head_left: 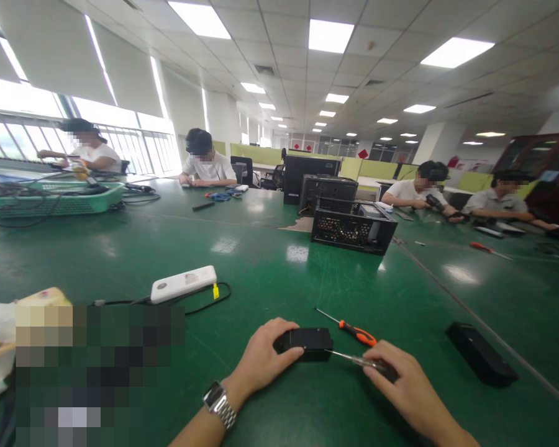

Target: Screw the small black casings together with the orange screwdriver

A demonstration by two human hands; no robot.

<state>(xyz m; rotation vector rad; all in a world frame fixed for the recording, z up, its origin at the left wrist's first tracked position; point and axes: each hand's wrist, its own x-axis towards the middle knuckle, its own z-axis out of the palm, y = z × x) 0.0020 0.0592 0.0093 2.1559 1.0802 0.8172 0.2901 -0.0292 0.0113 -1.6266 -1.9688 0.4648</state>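
Note:
My left hand (271,351) grips the left end of a small black rectangular case (311,339), thumb on the near side and fingers over the far side. In my right hand (395,375) is a screwdriver (356,359) with a dark handle. Its thin metal shaft points left, and the tip meets or nearly meets the case's near right corner; I cannot tell if they touch. Just beyond the case lies a second screwdriver (354,331) with an orange and black handle. Off to the right rests another black elongated case (482,354).
A white power strip (184,284) with a cable lies left of centre. An opened computer chassis (349,230) stands farther back. At the far left is a green basket (74,202) with cables. Several people sit around the green table (256,261). A tissue pack (41,298) sits left.

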